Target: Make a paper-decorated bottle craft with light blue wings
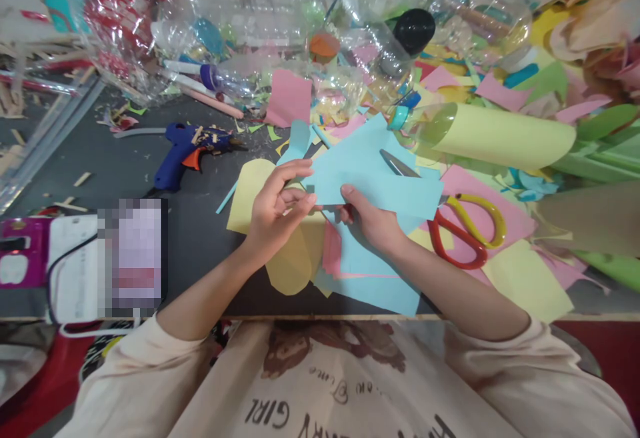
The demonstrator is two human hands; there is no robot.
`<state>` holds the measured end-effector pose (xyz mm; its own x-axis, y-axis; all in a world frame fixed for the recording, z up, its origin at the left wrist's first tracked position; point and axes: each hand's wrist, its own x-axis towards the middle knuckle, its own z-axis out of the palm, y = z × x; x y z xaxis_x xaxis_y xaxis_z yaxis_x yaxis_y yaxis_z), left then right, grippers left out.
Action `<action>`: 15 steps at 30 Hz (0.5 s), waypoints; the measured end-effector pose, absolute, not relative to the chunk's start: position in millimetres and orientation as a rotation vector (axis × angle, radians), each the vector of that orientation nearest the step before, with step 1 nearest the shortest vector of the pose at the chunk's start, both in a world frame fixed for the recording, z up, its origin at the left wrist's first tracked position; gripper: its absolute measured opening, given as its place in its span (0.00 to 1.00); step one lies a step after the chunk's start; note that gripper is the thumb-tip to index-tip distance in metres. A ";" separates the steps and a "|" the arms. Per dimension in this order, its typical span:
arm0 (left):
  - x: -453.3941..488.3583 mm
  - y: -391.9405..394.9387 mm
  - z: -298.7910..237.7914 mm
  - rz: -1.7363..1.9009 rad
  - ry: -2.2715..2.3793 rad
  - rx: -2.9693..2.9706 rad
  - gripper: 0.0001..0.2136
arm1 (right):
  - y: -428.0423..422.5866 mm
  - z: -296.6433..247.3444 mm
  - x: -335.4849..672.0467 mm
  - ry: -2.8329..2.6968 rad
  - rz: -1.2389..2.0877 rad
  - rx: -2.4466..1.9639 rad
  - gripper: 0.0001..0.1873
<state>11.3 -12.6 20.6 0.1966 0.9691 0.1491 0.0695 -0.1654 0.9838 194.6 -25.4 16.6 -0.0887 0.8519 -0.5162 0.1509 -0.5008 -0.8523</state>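
Observation:
A strip of light blue paper (395,191) is held level between my two hands, above a pile of coloured sheets. My left hand (280,205) pinches its left end between thumb and fingers. Closed on the lower edge of the strip is my right hand (370,218), its thumb on top and fingers underneath. Scissors (463,231) with one red and one yellow handle lie just right of my right hand, their blades partly covered by the strip. Under my wrists rest yellow paper pieces (293,261) with rounded ends and more blue paper (390,251).
A blue glue gun (180,151) with an orange trigger lies at left. Nearby are a power strip (74,268) and a blurred-out phone (140,251). Clear plastic bottles (250,5) crowd the back. A bottle wrapped in yellow paper (515,135) lies at right among paper scraps.

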 end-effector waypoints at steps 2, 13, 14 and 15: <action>12.2 -12.3 22.8 1.126 1.060 1.508 0.07 | -24.8 16.1 194.9 -1.066 1.642 -1.642 0.30; 15.1 -11.9 29.7 1.106 1.215 1.444 0.05 | -24.4 16.0 194.0 -1.032 1.622 -1.660 0.29; 15.1 -12.0 29.8 1.104 1.214 1.441 0.05 | -24.4 15.8 193.8 -1.032 1.621 -1.648 0.29; 14.9 -12.1 29.7 1.106 1.211 1.445 0.05 | -24.5 15.5 193.6 -1.025 1.620 -1.637 0.29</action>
